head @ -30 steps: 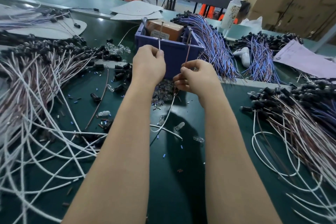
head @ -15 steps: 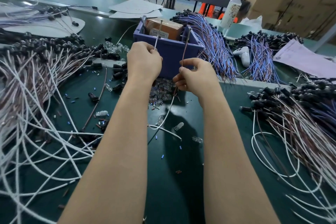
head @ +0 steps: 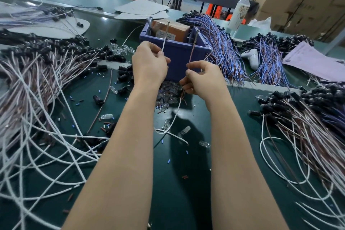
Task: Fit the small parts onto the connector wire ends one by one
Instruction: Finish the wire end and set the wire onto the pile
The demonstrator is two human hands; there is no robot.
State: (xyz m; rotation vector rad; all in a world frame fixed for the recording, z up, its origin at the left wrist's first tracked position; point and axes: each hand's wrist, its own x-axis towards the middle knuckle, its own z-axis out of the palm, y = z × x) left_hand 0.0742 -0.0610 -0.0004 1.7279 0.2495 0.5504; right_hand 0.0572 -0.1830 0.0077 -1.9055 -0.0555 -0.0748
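L hand [head: 149, 62] grip pinches white wire [head: 163, 45]; R hand [head: 202, 78] grip pinches brown wire [head: 192, 52].

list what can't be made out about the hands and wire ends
Head view only.
1. Left hand palm side: hidden by its own back, so any small part held is unseen.
2. White wire tip: too small to tell if fitted.
3. Brown wire, in the right hand: tip too thin, blurred.
4. Box label: blurred.
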